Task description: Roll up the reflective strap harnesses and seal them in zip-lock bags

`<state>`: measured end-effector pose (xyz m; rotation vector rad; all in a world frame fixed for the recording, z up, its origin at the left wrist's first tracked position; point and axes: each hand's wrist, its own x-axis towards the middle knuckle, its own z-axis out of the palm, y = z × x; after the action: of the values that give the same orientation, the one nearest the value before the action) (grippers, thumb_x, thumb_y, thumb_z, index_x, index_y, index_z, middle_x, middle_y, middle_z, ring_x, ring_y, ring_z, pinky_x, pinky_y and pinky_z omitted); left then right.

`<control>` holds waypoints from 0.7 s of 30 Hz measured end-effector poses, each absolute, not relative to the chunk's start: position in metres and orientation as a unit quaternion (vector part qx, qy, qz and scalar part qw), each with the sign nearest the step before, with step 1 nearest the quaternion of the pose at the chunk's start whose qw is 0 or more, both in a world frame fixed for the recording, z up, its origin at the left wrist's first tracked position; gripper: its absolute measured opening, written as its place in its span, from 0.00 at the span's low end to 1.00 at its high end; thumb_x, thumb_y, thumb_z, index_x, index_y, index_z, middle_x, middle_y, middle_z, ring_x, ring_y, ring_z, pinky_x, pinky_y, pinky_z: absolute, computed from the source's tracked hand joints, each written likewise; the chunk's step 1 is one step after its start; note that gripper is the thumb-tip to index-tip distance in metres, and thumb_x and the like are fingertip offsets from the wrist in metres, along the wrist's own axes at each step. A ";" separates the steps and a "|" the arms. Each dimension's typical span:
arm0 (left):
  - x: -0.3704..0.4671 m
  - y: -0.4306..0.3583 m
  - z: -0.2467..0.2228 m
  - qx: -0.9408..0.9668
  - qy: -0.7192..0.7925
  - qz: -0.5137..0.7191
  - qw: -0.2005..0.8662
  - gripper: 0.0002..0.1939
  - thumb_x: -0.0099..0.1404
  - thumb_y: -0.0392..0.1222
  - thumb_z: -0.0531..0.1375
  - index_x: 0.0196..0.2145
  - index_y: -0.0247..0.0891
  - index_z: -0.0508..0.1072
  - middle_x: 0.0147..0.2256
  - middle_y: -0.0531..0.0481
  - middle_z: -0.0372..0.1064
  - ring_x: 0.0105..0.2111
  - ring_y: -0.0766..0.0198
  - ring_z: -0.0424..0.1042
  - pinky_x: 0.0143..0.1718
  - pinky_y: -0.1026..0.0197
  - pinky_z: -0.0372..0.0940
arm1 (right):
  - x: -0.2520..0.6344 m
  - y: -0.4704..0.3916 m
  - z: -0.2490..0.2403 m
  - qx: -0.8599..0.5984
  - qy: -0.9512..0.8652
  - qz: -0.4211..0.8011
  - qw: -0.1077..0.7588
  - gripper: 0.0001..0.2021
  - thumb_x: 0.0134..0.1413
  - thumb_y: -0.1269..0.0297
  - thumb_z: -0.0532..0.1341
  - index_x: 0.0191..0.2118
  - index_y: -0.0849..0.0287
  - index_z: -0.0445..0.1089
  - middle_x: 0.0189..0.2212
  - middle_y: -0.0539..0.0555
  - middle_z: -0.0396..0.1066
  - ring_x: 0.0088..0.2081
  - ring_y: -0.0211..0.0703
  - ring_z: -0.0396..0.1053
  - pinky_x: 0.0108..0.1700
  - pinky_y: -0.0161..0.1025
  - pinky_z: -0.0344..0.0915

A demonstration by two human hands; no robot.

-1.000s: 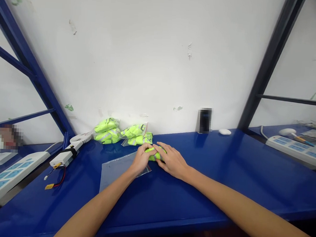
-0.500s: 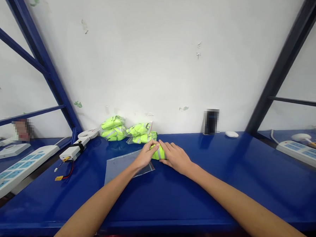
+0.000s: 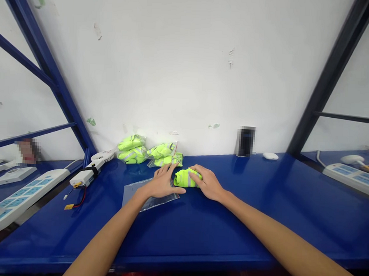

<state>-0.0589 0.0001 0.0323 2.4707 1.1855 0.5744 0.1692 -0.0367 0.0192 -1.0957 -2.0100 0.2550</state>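
The left hand (image 3: 161,185) has slid off the folded neon vest (image 3: 186,178) and lies spread on the clear bag (image 3: 144,193); the right hand (image 3: 208,184) cups the vest (mid-bench (image 3: 261,212), near the back edge).

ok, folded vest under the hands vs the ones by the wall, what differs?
The folded vest is bare, out of any bag; the vests by the wall sit in clear bags. The folded vest lies alone mid-bench under the right hand, with the left hand on an empty clear bag beside it; the bagged vests are piled together, untouched. Both are neon yellow with grey stripes.
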 end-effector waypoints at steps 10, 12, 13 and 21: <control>-0.067 -0.001 0.024 0.892 0.425 0.139 0.072 0.52 0.48 0.70 0.61 0.65 0.49 0.49 0.61 0.37 0.53 0.59 0.37 0.56 0.56 0.38 0.51 | 0.172 -0.024 0.011 -0.519 -0.616 0.154 0.572 0.16 0.59 0.54 0.51 0.26 0.59 0.64 0.22 0.47 0.62 0.27 0.38 0.58 0.30 0.34 0.53; -0.062 -0.003 0.026 0.898 0.400 0.174 0.054 0.51 0.49 0.69 0.62 0.65 0.50 0.49 0.63 0.39 0.49 0.61 0.39 0.53 0.58 0.41 0.50 | 0.180 -0.020 0.012 -0.534 -0.592 0.180 0.577 0.17 0.57 0.54 0.52 0.23 0.59 0.62 0.21 0.47 0.59 0.26 0.37 0.56 0.29 0.34 0.51; -0.059 -0.004 0.026 0.899 0.391 0.189 0.047 0.51 0.49 0.68 0.62 0.65 0.50 0.49 0.64 0.40 0.48 0.62 0.40 0.52 0.59 0.42 0.50 | 0.183 -0.018 0.012 -0.538 -0.582 0.193 0.578 0.17 0.56 0.53 0.53 0.22 0.59 0.62 0.20 0.47 0.58 0.25 0.37 0.55 0.28 0.34 0.50; -0.042 -0.013 0.027 0.900 0.343 0.269 0.013 0.48 0.54 0.65 0.61 0.65 0.48 0.47 0.62 0.43 0.52 0.61 0.49 0.54 0.60 0.48 0.52 | 0.184 -0.019 0.013 -0.528 -0.601 0.219 0.559 0.17 0.55 0.54 0.54 0.22 0.60 0.63 0.20 0.47 0.60 0.25 0.37 0.55 0.28 0.33 0.50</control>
<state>-0.0417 -0.0134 0.0267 2.8033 1.0687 0.8394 0.1839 -0.0194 0.0135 -1.2453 -1.4169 0.5153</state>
